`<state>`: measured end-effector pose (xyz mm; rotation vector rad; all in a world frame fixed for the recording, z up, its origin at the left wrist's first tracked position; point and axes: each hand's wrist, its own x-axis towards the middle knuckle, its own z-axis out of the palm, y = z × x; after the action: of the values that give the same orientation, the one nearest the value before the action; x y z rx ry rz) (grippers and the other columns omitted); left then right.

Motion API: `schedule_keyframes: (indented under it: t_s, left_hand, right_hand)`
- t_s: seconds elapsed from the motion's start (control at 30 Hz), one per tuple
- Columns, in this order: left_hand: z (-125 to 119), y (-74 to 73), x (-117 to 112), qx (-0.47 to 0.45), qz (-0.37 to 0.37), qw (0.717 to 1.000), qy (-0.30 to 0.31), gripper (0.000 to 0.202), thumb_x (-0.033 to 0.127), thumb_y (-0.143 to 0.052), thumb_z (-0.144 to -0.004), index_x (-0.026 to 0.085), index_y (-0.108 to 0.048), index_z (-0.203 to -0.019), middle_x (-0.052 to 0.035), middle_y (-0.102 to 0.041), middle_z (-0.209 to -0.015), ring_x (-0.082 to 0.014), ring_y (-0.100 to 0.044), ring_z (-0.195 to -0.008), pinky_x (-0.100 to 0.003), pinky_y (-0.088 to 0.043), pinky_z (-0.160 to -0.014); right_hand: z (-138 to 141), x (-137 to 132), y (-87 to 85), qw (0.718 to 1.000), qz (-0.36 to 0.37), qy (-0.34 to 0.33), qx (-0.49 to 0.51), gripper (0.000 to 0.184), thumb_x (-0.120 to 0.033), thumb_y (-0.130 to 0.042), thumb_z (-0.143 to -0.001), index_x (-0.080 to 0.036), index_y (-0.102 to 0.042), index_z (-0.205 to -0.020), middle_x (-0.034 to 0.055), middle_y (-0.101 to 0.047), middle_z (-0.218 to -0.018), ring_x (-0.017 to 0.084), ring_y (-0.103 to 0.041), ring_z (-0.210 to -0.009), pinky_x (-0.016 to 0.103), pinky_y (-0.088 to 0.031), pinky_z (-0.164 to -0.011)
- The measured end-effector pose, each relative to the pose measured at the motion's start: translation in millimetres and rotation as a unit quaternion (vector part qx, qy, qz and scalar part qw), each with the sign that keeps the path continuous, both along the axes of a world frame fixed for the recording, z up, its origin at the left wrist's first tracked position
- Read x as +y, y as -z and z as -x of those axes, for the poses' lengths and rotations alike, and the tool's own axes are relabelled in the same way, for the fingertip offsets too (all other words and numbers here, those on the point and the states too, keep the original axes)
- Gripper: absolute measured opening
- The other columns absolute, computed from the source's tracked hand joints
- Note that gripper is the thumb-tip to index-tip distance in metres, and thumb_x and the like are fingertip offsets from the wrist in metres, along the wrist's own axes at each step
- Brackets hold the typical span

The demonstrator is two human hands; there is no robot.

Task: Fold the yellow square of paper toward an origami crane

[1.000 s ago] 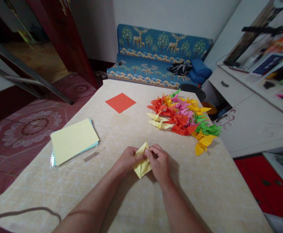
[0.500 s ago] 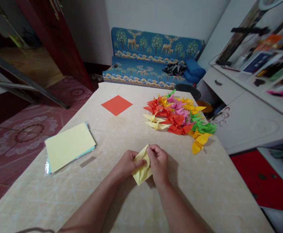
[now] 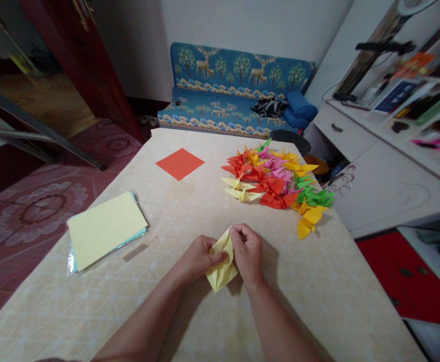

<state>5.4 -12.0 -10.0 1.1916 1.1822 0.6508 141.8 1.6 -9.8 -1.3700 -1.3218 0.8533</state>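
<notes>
A partly folded yellow paper [image 3: 222,266] is held just above the beige table [image 3: 318,296], near its front middle. My left hand [image 3: 197,256] pinches the paper's left side. My right hand [image 3: 248,251] grips its upper right edge with the fingers curled in. Both hands touch the paper and each other. A pile of folded paper cranes [image 3: 278,183] in red, yellow, pink, green and orange lies beyond my right hand.
A stack of yellow paper sheets [image 3: 104,229] in a clear wrapper lies at the left. One red square sheet [image 3: 180,163] lies farther back. A blue patterned sofa [image 3: 235,95] stands behind the table, a white cabinet [image 3: 385,181] at the right.
The hands have kept working the yellow paper in place, with the right fingers shifting along its top edge. The view has swung a little so everything sits slightly further left.
</notes>
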Motion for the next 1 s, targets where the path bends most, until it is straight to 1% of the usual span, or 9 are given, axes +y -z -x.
schedule_keyframes:
  t_s: [0.1, 0.23, 0.37, 0.43, 0.5, 0.57, 0.67, 0.8, 1.0]
  left_hand:
    - [0.9, -0.5, -0.3, -0.006, -0.002, 1.0, 0.013, 0.028, 0.034, -0.063, -0.068, 0.008, -0.065, -0.06, -0.0004, -0.056, -0.049, -0.0075, -0.042, -0.04, -0.018, -0.028, -0.041]
    - [1.8, -1.6, -1.4, -0.024, 0.006, 0.999, 0.035, 0.028, 0.035, -0.063, -0.07, 0.008, -0.067, -0.065, -0.0027, -0.06, -0.055, -0.0093, -0.047, -0.043, -0.019, -0.032, -0.043]
    - [0.4, -1.2, -1.7, -0.038, 0.018, 0.999, 0.019, 0.029, 0.036, -0.065, -0.068, 0.008, -0.067, -0.064, -0.0041, -0.061, -0.054, -0.0099, -0.047, -0.043, -0.02, -0.031, -0.043]
    - [-0.7, -0.7, -0.2, -0.055, 0.033, 0.998, -0.022, 0.03, 0.038, -0.067, -0.066, 0.008, -0.066, -0.062, -0.0046, -0.061, -0.053, -0.01, -0.047, -0.042, -0.02, -0.031, -0.042]
    - [-1.2, 0.3, 2.6, -0.079, 0.037, 0.992, -0.092, 0.032, 0.039, -0.069, -0.065, 0.008, -0.065, -0.061, -0.0049, -0.061, -0.054, -0.0102, -0.048, -0.042, -0.02, -0.032, -0.042]
    - [-0.7, 1.7, 5.8, -0.092, 0.017, 0.981, -0.169, 0.031, 0.04, -0.069, -0.065, 0.009, -0.065, -0.064, -0.005, -0.062, -0.056, -0.0109, -0.05, -0.045, -0.02, -0.034, -0.044]
    - [0.9, 4.1, 8.8, -0.082, -0.04, 0.962, -0.256, 0.029, 0.039, -0.068, -0.067, 0.01, -0.067, -0.068, -0.0033, -0.063, -0.058, -0.0107, -0.051, -0.048, -0.02, -0.036, -0.046]
    - [1.4, 5.0, 8.1, -0.075, -0.1, 0.941, -0.314, 0.029, 0.038, -0.066, -0.07, 0.01, -0.065, -0.063, 0.0005, -0.057, -0.053, -0.0083, -0.045, -0.046, -0.019, -0.033, -0.045]
    - [-1.6, 2.2, 6.3, -0.107, -0.122, 0.925, -0.343, 0.026, 0.036, -0.067, -0.07, 0.01, -0.069, -0.068, -0.0001, -0.061, -0.058, -0.0094, -0.049, -0.051, -0.02, -0.036, -0.049]
  right_hand:
    - [-1.2, -0.2, -1.7, 1.0, 0.003, -0.004, 0.021, 0.021, -0.029, -0.05, -0.08, -0.019, -0.05, -0.062, -0.003, -0.045, -0.06, 0.012, -0.042, -0.059, 0.021, -0.035, -0.054]
    - [-0.4, -1.1, 0.2, 0.995, 0.024, -0.006, 0.102, 0.026, -0.032, -0.049, -0.081, -0.02, -0.043, -0.059, -0.0053, -0.035, -0.057, 0.011, -0.034, -0.055, 0.021, -0.03, -0.05]
    - [0.7, -0.8, 0.4, 0.991, 0.036, -0.004, 0.13, 0.029, -0.035, -0.051, -0.082, -0.02, -0.044, -0.058, -0.006, -0.038, -0.055, 0.011, -0.037, -0.053, 0.021, -0.031, -0.05]
    - [0.2, -0.9, -1.4, 0.991, 0.026, 0.01, 0.134, 0.027, -0.036, -0.049, -0.084, -0.019, -0.05, -0.064, -0.0045, -0.046, -0.06, 0.011, -0.044, -0.058, 0.021, -0.036, -0.056]
    - [-0.6, -1.9, -3.9, 0.992, 0.006, 0.029, 0.124, 0.023, -0.035, -0.047, -0.086, -0.019, -0.055, -0.072, -0.0024, -0.053, -0.066, 0.013, -0.051, -0.066, 0.022, -0.04, -0.063]
    - [-0.9, -4.1, -6.0, 0.995, -0.017, 0.032, 0.095, 0.019, -0.034, -0.049, -0.086, -0.018, -0.057, -0.078, -0.0015, -0.055, -0.069, 0.013, -0.052, -0.068, 0.023, -0.041, -0.065]
    - [1.4, -8.0, -6.9, 0.998, -0.056, 0.002, 0.032, 0.015, -0.029, -0.053, -0.084, -0.018, -0.058, -0.075, -0.0008, -0.055, -0.069, 0.013, -0.052, -0.067, 0.023, -0.041, -0.063]
    - [8.5, -10.0, -4.5, 0.997, -0.063, -0.044, 0.002, 0.013, -0.027, -0.055, -0.082, -0.018, -0.061, -0.074, 0.001, -0.056, -0.072, 0.014, -0.053, -0.067, 0.023, -0.042, -0.061]
    - [11.3, -8.7, -1.5, 0.998, -0.005, -0.058, 0.028, 0.018, -0.032, -0.055, -0.08, -0.017, -0.062, -0.073, 0.0017, -0.059, -0.071, 0.015, -0.054, -0.066, 0.023, -0.042, -0.06]
